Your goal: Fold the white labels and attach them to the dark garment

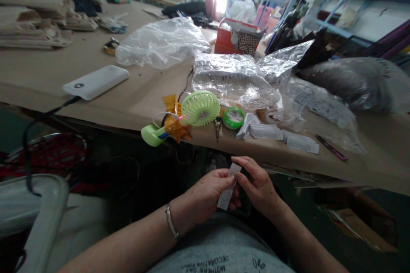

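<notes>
Above my lap, in front of the table edge, my left hand (215, 185) grips a small white printed label (226, 196), which slants downward to the left. My right hand (258, 183) has its thumb pressed on the label's upper part, with the index finger stretched past its top end. Whether the label is one layer or a thin stack I cannot tell. On the table just beyond the hands lie stacks of similar white printed labels (265, 131), next to a green round container (233, 118) with something whitish inside.
A green handheld fan (200, 108) with brown tape lies at the table's front edge. Beside it is a small metal screwdriver-like tool (218, 128). A white power bank (96, 82), clear plastic bags (163, 42), a pinkish cutter (331, 147) and folded beige fabric (32, 13) also lie on the table.
</notes>
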Demonstrator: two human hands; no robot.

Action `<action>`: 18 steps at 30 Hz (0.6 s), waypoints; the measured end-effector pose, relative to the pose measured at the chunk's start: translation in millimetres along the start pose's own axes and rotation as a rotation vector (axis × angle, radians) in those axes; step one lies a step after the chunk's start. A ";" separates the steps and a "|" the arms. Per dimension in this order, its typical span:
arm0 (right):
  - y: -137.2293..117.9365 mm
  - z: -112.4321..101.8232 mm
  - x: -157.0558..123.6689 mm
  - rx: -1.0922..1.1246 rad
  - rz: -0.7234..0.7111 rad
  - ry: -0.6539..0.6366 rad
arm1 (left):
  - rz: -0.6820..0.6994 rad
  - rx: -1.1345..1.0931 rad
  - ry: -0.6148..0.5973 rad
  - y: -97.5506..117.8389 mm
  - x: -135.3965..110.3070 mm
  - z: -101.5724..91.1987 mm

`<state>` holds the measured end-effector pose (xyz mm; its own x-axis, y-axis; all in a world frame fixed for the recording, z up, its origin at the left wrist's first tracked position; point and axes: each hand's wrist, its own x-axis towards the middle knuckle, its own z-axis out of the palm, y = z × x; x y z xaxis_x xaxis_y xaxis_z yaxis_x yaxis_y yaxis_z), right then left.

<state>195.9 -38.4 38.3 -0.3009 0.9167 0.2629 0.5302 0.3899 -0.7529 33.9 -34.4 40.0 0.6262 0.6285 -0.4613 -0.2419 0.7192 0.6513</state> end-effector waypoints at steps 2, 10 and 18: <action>-0.8 0.7 0.0 0.006 0.002 -0.011 | -0.009 0.000 -0.006 -1.7 1.1 -1.4; 0.0 6.3 3.9 0.406 0.305 0.074 | 0.053 -0.001 0.042 1.9 -1.3 -0.7; -4.2 14.9 22.4 0.541 0.435 0.062 | 0.113 0.053 0.148 4.3 -2.5 -1.8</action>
<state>175.2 -20.7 38.4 -0.0963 0.9894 -0.1090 0.1181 -0.0974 -0.9882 29.9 -32.4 42.8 0.4805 0.7437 -0.4647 -0.2622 0.6275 0.7331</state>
